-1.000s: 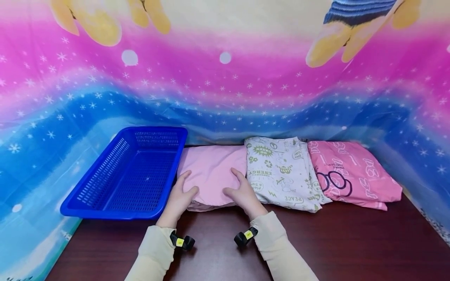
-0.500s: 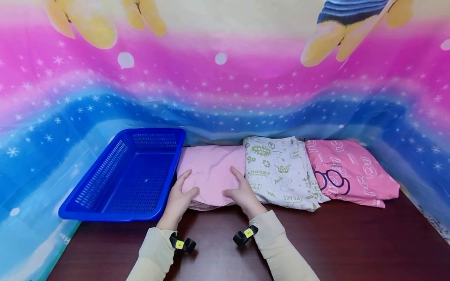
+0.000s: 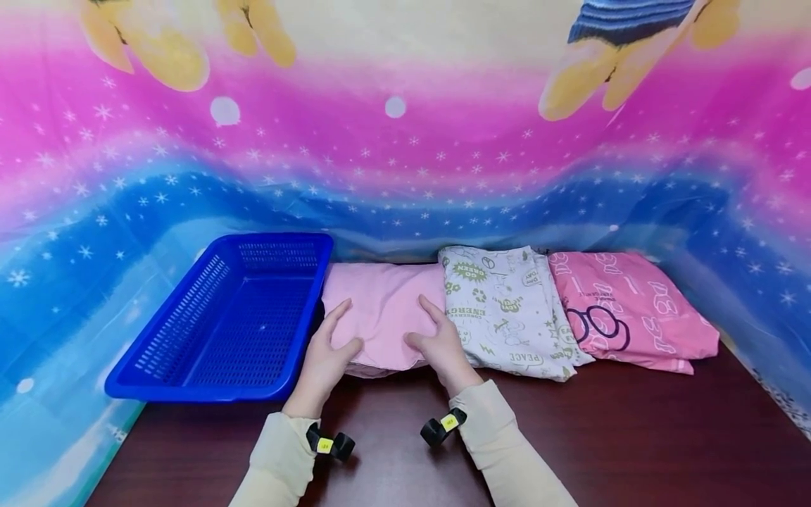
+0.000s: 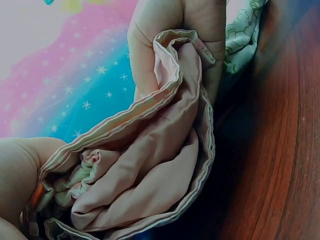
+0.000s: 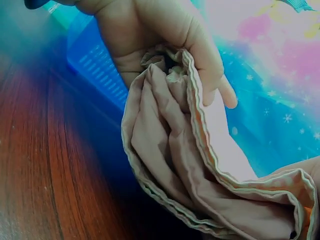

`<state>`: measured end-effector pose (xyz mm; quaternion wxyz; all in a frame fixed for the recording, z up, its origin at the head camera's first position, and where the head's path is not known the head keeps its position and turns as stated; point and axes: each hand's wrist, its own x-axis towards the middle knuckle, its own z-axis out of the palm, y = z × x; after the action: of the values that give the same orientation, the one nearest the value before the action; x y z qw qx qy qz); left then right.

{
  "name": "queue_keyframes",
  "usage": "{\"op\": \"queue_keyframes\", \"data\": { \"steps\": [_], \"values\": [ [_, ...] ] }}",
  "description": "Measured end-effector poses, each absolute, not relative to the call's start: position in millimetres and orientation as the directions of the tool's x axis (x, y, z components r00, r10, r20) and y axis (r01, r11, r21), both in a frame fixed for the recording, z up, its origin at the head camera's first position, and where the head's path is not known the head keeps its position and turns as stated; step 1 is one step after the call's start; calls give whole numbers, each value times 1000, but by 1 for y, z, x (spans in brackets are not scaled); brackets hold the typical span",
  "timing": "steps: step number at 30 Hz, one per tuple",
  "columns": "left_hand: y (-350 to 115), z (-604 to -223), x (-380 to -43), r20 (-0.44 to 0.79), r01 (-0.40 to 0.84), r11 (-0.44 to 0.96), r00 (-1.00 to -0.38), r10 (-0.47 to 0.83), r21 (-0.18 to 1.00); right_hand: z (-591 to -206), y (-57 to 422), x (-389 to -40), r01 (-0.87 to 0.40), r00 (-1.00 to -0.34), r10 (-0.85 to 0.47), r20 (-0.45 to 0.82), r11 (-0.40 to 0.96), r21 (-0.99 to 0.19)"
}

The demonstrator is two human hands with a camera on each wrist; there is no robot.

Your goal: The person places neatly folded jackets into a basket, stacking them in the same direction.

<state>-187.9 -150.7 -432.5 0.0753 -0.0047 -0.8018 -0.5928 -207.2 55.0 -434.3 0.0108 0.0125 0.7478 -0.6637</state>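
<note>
Both left hand and right hand pinch the pink cloth midway between them, near the table's far edge.

The basket sits at the left on the table. Just right of it comes the first cloth, between the left hand and the right hand. Next is the second cloth, then the third cloth, farthest right. Behind them all hangs a big sheet.
</note>
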Motion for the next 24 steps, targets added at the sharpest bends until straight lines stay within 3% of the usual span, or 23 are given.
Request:
{"op": "queue_keyframes", "data": {
  "steps": [12, 24],
  "values": [
    [-148, -419, -180, 240, 231, 246, -971, -9, 941, -424, 56, -204, -34, -996, 79, 43, 103, -994],
    [-151, -411, -178, 230, 229, 172, -973, 15, 958, -404, 59, -196, -32, -991, 127, 45, 107, -994]
  ]
}}
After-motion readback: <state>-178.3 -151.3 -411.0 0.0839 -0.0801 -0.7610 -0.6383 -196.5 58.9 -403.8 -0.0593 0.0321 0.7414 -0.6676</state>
